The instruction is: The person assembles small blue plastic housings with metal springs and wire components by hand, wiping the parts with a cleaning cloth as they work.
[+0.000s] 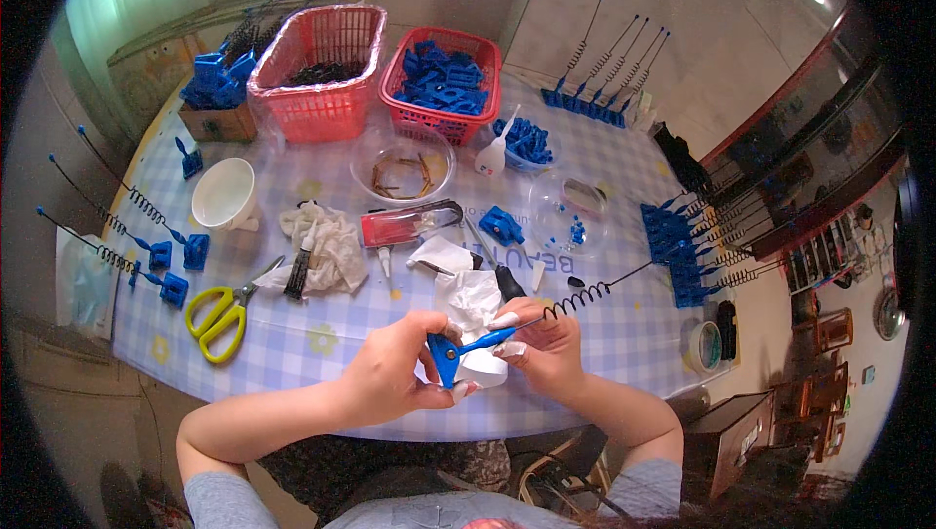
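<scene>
My left hand (388, 371) is closed on a blue triangular plastic base (445, 357), pinched between thumb and fingers. From this base a blue stem (487, 340) runs to my right hand (548, 352), whose fingers pinch its far end. A black coiled spring wire (577, 299) sticks out beyond the right hand, slanting up to the right. White wraps cover some of my fingertips. Crumpled white tissue (472, 301) lies just behind and under the hands, beside a black-capped tube (508, 283). Yellow-handled scissors (216, 322) rest left of my left hand, next to a crumpled cloth (336, 254).
Two red baskets (317, 119) (442, 124) stand at the back, the right one full of blue parts. Finished-looking blue pieces with spring wires (673, 251) are lined up at right. A white cup (224, 195), clear bowl (402, 163) and squeeze bottle (490, 156) stand mid-table.
</scene>
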Tool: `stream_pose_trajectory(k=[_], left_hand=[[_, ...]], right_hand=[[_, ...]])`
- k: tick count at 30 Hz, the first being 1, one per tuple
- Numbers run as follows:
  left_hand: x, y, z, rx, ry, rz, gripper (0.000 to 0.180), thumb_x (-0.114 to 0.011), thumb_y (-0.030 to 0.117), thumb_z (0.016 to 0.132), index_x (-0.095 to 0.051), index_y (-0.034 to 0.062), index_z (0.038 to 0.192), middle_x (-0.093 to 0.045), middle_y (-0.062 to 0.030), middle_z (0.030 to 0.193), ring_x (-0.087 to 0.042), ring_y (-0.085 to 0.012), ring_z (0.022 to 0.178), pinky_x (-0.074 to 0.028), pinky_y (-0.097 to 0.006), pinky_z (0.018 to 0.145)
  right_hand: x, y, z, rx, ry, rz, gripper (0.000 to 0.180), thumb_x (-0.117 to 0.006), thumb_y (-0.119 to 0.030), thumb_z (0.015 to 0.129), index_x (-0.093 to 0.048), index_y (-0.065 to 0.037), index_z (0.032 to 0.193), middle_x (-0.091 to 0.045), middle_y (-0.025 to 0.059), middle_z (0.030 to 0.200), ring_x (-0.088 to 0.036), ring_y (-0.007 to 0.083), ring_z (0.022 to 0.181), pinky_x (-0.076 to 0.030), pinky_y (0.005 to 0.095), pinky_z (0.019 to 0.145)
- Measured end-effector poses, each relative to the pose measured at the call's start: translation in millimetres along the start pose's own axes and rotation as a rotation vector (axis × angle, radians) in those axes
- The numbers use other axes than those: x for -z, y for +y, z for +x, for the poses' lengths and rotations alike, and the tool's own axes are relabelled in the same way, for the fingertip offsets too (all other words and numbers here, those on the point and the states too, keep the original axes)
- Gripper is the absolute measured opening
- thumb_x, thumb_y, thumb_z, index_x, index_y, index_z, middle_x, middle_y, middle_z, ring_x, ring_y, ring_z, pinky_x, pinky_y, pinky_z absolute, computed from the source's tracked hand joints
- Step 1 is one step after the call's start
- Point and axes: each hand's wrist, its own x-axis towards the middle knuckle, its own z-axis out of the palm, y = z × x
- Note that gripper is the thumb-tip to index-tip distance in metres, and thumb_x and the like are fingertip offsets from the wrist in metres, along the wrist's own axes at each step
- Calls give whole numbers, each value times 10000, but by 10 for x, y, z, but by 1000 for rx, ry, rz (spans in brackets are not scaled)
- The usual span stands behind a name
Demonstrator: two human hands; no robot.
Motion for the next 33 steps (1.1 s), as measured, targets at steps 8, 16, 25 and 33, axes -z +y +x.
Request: stream_pose_trajectory(k=[8,16,25,33], left_hand=[[-2,-19,18,-184,65,126,584,-776,199,552,-379,49,952,-516,-103,823,-554,-159,668,-473,-252,571],[-32,-14,24,-161,94,-53,541,-746,176,594,-366,14,944,-514,-60,669,-540,-117,510,-447,-227,438],[-17,61,1,-24,4,-57,583,-755,201,591,-342,25,962,-513,-54,740,-532,-96,613,-443,-222,512],[-28,42,-16,37,-33,-69,617,-769,201,573,-333,32,975,-516,-61,816,-523,-86,692,-453,-227,596]], right_hand=[[-22,-70,-6,-110,21,2,219,-622,3,699,-539,-3,901,-533,72,873,-506,137,833,-401,267,719],[1,0,3,60,-9,-43,268,-644,29,657,-551,-9,906,-558,97,869,-523,174,818,-401,283,699],[5,-8,-15,39,52,-23,226,-657,24,644,-582,-2,856,-563,92,834,-521,173,802,-400,281,690],[13,37,-28,48,11,69,274,-631,67,651,-560,8,910,-526,109,922,-514,161,847,-418,269,745]])
